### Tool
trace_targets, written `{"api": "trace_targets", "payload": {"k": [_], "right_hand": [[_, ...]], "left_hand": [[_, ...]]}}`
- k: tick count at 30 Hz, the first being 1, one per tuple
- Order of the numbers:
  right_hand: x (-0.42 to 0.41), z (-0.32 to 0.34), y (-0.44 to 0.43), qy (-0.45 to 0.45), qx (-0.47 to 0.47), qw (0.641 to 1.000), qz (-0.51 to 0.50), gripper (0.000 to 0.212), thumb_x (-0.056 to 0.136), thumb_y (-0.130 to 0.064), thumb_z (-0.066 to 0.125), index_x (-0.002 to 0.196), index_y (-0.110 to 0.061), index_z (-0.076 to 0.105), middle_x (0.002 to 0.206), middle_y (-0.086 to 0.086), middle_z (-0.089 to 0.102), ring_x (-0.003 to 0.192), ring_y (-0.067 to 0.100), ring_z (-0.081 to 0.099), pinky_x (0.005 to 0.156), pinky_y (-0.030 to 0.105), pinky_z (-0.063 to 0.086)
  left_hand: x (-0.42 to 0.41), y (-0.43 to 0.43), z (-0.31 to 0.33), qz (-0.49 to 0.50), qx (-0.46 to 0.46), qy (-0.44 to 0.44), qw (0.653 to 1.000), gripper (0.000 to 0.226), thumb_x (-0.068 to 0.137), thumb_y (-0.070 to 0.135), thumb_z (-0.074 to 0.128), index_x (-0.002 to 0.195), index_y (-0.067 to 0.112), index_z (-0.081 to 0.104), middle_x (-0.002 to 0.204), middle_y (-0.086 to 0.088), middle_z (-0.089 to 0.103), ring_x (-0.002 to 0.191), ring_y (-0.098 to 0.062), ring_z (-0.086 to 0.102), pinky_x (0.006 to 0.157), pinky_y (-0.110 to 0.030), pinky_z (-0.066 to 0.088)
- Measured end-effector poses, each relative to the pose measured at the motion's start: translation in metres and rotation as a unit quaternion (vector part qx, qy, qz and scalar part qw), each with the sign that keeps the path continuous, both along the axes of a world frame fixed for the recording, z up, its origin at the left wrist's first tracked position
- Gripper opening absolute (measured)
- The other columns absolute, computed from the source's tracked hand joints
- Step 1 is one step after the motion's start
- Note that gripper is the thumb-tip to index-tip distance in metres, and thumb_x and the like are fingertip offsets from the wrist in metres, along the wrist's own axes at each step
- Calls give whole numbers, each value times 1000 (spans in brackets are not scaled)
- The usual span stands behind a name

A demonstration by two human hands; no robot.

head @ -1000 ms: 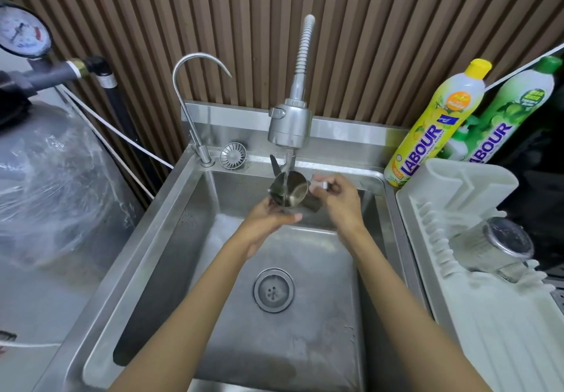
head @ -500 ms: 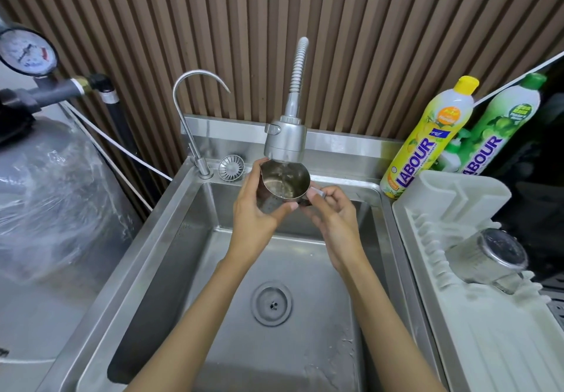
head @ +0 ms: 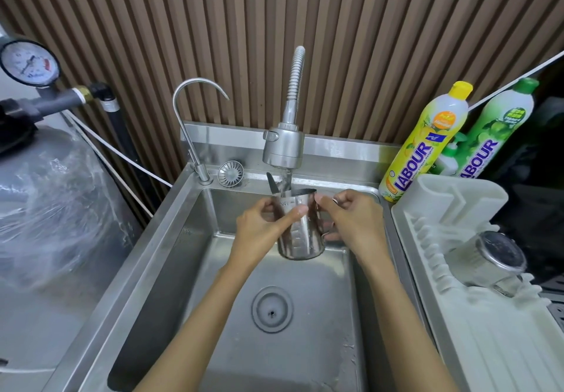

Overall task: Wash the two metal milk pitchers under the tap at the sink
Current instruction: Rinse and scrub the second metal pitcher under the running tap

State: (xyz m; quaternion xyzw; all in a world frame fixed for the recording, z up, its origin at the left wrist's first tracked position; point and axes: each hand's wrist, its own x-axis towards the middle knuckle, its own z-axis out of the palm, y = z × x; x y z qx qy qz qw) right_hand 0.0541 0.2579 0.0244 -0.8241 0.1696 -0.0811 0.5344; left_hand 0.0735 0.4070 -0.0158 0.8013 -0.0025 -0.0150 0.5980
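Milk pitcher (head: pixel 300 233) is held upright above the sink (head: pixel 171 239), its mouth directly under the spray-head tap (head: pixel 283 149), so the stream of water (head: pixel 286 181) falls straight inside near the far rim. The left hand (head: pixel 261 228) grips the body, thumb laid across the near wall and fingers wrapped behind, which steadies it as it fills. The right hand (head: pixel 351 220) has its fingers curled in on the handle side and pinches near the top of the handle; I judge this to be the hand that turns or tips it. The pitcher is bright polished steel, with faint measuring marks running down its wall. What seems to be the second metal pitcher (head: pixel 488 260) lies on its side on the white drying rack (head: pixel 457 346) to the right, well apart, probably rinsed.
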Motion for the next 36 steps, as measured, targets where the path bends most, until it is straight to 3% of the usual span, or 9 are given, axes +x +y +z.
{"api": "trace_targets", "payload": {"k": [5, 12, 14, 16, 19, 22, 27, 32, 36], "right_hand": [[-4, 3, 6, -66, -113, 991, -8, 23, 82, -32, 69, 70, -17, 55, 75, 1, 66, 75, 22, 63, 70, 30, 48], [6, -12, 13, -115, 118, 985, 51, 30, 85, -6, 63, 66, -16, 42, 108, -10, 67, 80, -4, 63, 72, 3, 44], [8, -17, 15, -97, 211, 969, 88, 25, 86, -6, 62, 69, -13, 44, 107, -9, 68, 95, -8, 63, 85, 7, 44], [10, -25, 18, -82, 294, 946, 108, 20, 88, -7, 60, 72, -11, 48, 96, -5, 70, 108, 9, 61, 101, 27, 45], [6, -29, 21, -62, 332, 934, 114, 13, 91, -12, 58, 79, -8, 55, 88, 10, 69, 105, 28, 63, 98, 38, 50], [1, -23, 22, -38, 302, 947, 104, 17, 90, -20, 59, 86, -4, 60, 82, 12, 71, 86, 24, 70, 75, 32, 59], [1, -1, 16, -19, 219, 975, 37, 21, 84, -24, 68, 77, -6, 59, 76, 15, 73, 69, 26, 73, 61, 40, 60], [-3, 24, 8, -55, -116, 992, -5, 30, 81, -38, 66, 69, -12, 58, 70, 8, 70, 72, 28, 67, 72, 42, 55], [-12, 32, 14, -87, -207, 974, -19, 21, 86, -32, 63, 78, -14, 55, 78, 5, 66, 79, 23, 59, 68, 29, 40]], "left_hand": [[8, -4, -7, -95, -151, 43, 983, 42, 76, 11, 76, 114, 19, 61, 103, 9, 71, 101, -6, 64, 90, -20, 48], [11, -3, 3, -18, -184, -63, 981, 86, 71, -10, 73, 143, 16, 34, 135, -2, 54, 127, -8, 49, 108, -20, 36], [9, 1, 7, 0, -128, -124, 984, 86, 69, -3, 77, 138, 27, 36, 134, 3, 52, 128, -5, 46, 110, -22, 34], [5, 6, 14, 8, -43, -189, 981, 82, 67, 5, 81, 130, 36, 38, 127, 15, 49, 120, 12, 43, 102, -8, 32], [-1, 11, 24, 31, 37, -224, 974, 84, 62, 28, 85, 134, 30, 40, 118, 3, 46, 110, 4, 45, 90, 0, 32], [-6, 11, 27, 78, 98, -199, 972, 94, 52, 65, 64, 137, 29, 42, 107, 2, 40, 108, -10, 39, 87, -7, 31], [-9, 3, 28, 118, 109, -120, 980, 88, 48, 81, 61, 118, 27, 60, 95, 1, 46, 96, -17, 53, 88, -26, 43], [-4, 1, 28, -1, 5, -4, 1000, 52, 59, 65, 72, 84, 19, 67, 84, 3, 70, 78, -4, 65, 77, -18, 45], [8, 3, 26, -71, -95, 35, 992, 49, 61, 43, 82, 103, 21, 68, 96, 7, 73, 93, -6, 67, 85, -21, 46]]}}
